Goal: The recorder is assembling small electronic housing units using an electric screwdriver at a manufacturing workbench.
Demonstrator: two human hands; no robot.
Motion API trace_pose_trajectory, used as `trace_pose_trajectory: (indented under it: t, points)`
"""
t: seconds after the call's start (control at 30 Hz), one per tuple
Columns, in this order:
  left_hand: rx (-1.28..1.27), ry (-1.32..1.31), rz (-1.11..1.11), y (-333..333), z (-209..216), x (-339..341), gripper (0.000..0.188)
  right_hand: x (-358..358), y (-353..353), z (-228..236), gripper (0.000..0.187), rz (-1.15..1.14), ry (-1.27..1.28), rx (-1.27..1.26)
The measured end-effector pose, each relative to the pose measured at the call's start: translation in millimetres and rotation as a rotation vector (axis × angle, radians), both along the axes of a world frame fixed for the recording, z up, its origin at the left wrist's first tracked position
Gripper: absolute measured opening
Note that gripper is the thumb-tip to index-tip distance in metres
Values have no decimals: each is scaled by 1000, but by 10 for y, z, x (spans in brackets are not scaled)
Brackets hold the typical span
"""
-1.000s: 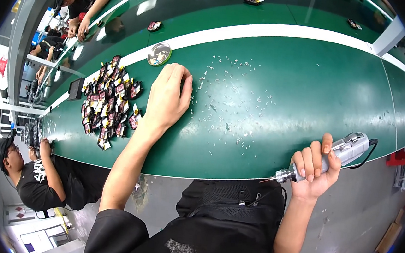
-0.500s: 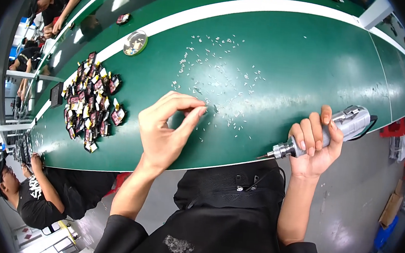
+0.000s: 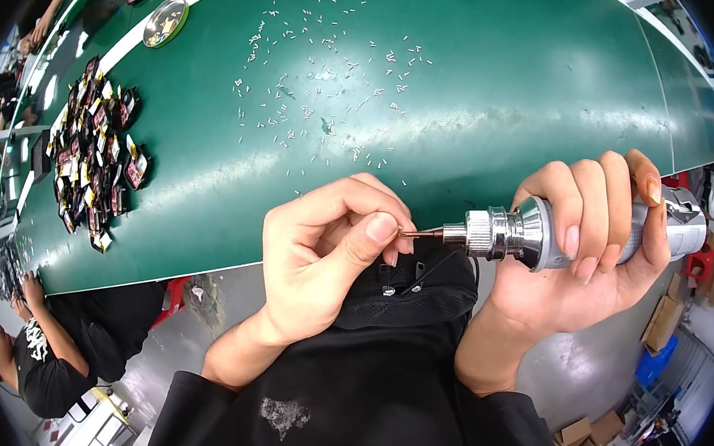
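My right hand (image 3: 553,295) grips a silver electric screwdriver (image 3: 494,232) around its body, lying sideways with its nose to the left. Its thin coppery bit (image 3: 426,234) reaches the fingertips of my left hand (image 3: 316,253). Thumb and forefinger of that hand are pinched together at the tip of the bit. Whatever tiny piece they hold there is too small to make out. Both hands are just over the near edge of the green table (image 3: 504,91). Many tiny silvery slivers (image 3: 255,42) lie scattered on it beyond my left hand.
Left on the table is a heap of small black packs with white and yellow parts (image 3: 96,149). Behind it stands a round shallow dish (image 3: 181,26) with small bits inside. A co-worker (image 3: 52,353) sits at the lower left. Cardboard boxes (image 3: 662,322) lie on the floor at right.
My left hand has lifted from the scattered slivers toward me, still pinched. The screwdriver has come left and up, its bit now meeting those fingertips. The view has shifted.
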State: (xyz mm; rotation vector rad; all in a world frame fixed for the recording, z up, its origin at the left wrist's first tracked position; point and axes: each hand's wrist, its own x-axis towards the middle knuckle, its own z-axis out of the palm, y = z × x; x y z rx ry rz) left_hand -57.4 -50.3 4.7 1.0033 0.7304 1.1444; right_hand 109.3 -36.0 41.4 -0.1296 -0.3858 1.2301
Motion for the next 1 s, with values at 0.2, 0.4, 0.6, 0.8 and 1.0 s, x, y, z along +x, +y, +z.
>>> trace_pose_trajectory:
  t: [0.2,0.4,0.6,0.8,1.0]
  points:
    - [44,5,-33,39,-20,0,22,13,-2,-26,11,-18,-10,-4]
    - [27,7,-44,55,-17,16,22,15,9,-23,11,-45,23,-16]
    - [52,89,-36,43,-9,15,20,28,-28,-13,12,-72,-94,-21]
    - [412,353,75,88,-75,35,3,50,-47,-34,11,-71,-154,-1]
    - [469,435,90,125,-94,80,5,90,-12,-96,11,-78,-144,-55]
